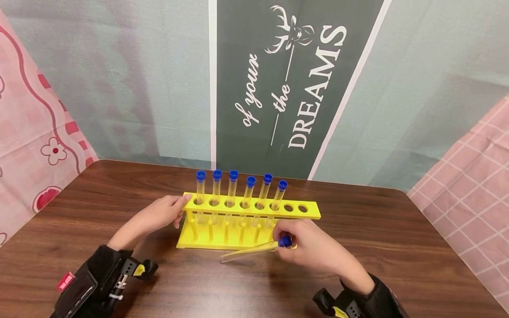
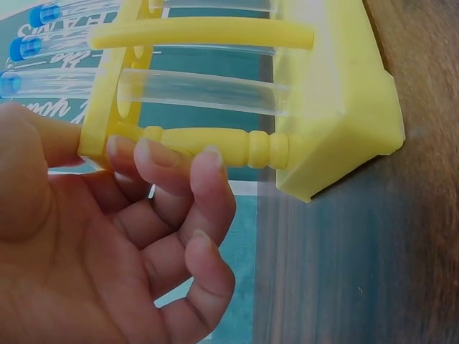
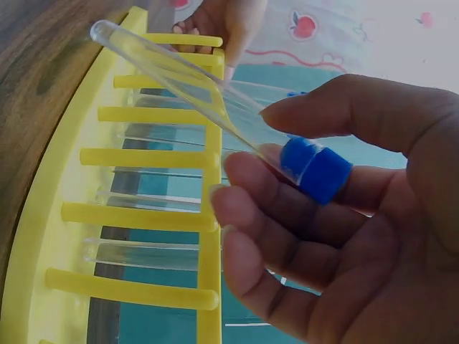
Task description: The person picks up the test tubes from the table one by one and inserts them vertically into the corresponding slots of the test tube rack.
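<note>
A yellow test tube rack (image 1: 254, 205) stands on the table, with several clear test tubes (image 1: 232, 190) with blue caps upright or slightly tilted in its holes. At the rack's left end, my left hand (image 1: 167, 212) grips the top bar; its thumb is at the bar and its fingers curl by the turned end post (image 2: 208, 147). My right hand (image 1: 308, 245) pinches another test tube (image 3: 179, 82) near its blue cap (image 3: 315, 170) between thumb and fingers. That tube lies nearly level in front of the rack, its rounded end pointing left.
Brown wood-grain table (image 1: 370, 256) extends around the rack. Behind it hangs a grey-green cloth (image 1: 171, 88) with white lettering, and pink patterned cloths (image 1: 39, 132) hang at both sides. Yellow pegs (image 1: 226, 231) rise along the rack's front edge.
</note>
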`<state>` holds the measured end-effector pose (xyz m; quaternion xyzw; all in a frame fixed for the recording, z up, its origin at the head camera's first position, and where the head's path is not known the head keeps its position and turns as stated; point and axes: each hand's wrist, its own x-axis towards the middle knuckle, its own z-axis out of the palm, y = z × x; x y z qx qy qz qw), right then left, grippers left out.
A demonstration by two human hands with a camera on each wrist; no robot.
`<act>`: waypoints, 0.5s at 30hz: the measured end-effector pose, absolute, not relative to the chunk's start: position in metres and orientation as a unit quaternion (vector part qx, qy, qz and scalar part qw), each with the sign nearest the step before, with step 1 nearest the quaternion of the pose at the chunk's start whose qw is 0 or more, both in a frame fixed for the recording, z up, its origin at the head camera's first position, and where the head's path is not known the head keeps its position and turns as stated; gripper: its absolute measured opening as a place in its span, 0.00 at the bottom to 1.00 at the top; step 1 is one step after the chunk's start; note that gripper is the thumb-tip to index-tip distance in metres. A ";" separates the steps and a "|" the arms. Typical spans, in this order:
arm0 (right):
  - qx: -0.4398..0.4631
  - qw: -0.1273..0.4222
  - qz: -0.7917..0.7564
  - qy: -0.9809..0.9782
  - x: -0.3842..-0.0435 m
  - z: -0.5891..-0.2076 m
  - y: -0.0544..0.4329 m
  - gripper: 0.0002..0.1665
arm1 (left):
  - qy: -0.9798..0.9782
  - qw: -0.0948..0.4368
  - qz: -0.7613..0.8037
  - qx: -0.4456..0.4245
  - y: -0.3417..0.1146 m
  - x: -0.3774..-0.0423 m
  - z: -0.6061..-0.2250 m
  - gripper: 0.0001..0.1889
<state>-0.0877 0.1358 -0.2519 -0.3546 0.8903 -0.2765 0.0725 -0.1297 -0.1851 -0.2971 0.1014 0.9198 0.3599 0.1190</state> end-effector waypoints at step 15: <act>-0.357 0.020 -0.332 0.873 -0.086 -0.246 0.141 0.08 | 0.914 0.129 0.374 0.094 -0.185 -0.131 -0.296 0.26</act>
